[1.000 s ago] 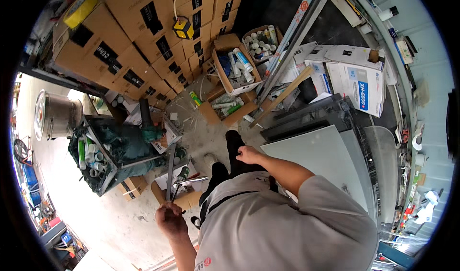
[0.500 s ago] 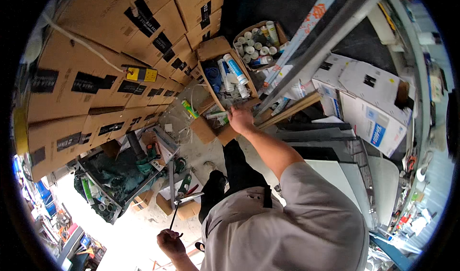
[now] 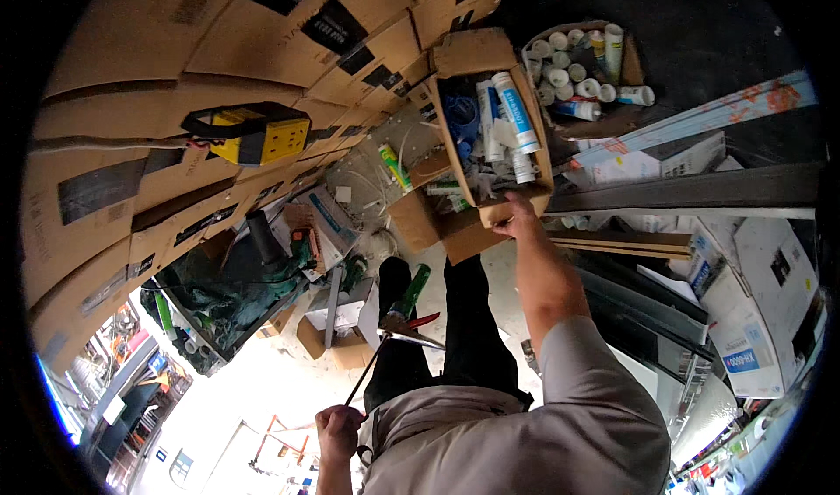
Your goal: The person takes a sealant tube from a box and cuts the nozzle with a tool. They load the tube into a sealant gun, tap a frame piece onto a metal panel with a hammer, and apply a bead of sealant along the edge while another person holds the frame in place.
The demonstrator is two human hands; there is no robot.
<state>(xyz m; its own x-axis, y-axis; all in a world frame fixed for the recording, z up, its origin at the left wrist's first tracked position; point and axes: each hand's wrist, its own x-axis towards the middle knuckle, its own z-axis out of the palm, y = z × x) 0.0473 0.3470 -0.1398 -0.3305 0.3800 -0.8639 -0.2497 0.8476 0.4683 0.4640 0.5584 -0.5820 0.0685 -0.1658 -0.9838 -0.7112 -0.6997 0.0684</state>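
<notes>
My right hand [image 3: 522, 222] grips the near edge of an open cardboard box [image 3: 477, 52], its thumb below the rim. Inside lie white and blue sealant cartridges [image 3: 516, 110] and a dark blue coiled-looking item [image 3: 461, 119]. My left hand [image 3: 338, 432] is closed around the thin rod end of a caulking gun [image 3: 409, 331]. The gun hangs out in front of my legs, with a green tube in it and a red lever. A second, lower carton [image 3: 415, 219] sits partly under the box, with green-and-white tubes in it.
Stacked cartons [image 3: 105, 180] form a wall on the left, with a yellow-and-black device [image 3: 262, 136] hanging on a cable. Another carton [image 3: 637, 53] holds several used cartridges. Long metal profiles [image 3: 700, 199] and white boxes [image 3: 761, 276] are at right. A dark crate [image 3: 223, 307] stands lower left.
My view has turned and come closer to the boxes. My right hand now grips the box edge more firmly. The caulking gun in my left hand has swung in front of my legs.
</notes>
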